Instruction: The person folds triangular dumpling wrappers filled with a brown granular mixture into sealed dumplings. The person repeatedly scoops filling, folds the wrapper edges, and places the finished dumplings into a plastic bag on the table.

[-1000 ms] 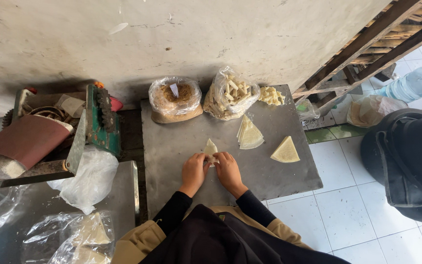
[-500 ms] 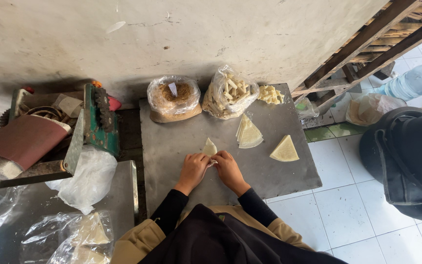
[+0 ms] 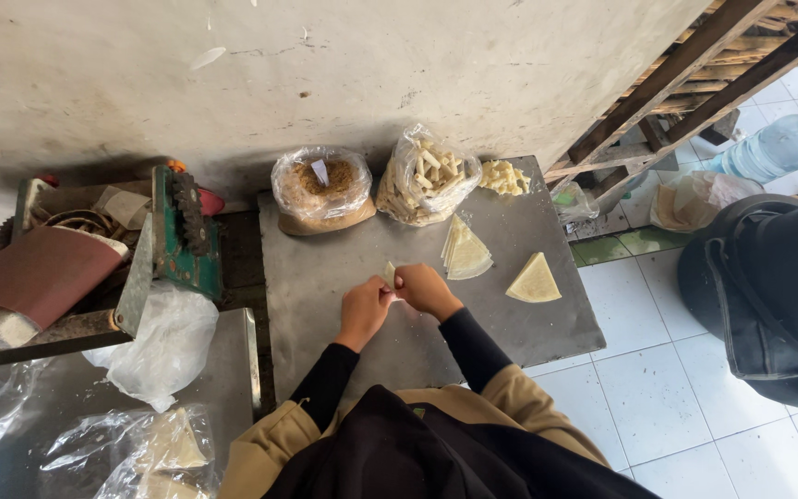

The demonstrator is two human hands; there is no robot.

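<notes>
Both my hands meet over the middle of a grey metal table (image 3: pixel 325 277). My left hand (image 3: pixel 364 310) and my right hand (image 3: pixel 427 288) pinch a small pale dough wrapper (image 3: pixel 389 273) between their fingers, and most of it is hidden by them. A stack of triangular wrappers (image 3: pixel 465 250) lies just right of my right hand. One more triangular stack (image 3: pixel 534 280) sits further right. I wear black sleeves.
At the table's back stand a bag of brown filling (image 3: pixel 322 189), a bag of rolled pieces (image 3: pixel 427 176) and a loose pile of rolled pieces (image 3: pixel 504 176). A green machine (image 3: pixel 177 240) and plastic bags (image 3: pixel 163 342) are left. A dark backpack (image 3: pixel 768 296) sits on the tiled floor.
The wrapper between my fingers looks narrower and more folded than before. My hands have stayed in the same place on the table.
</notes>
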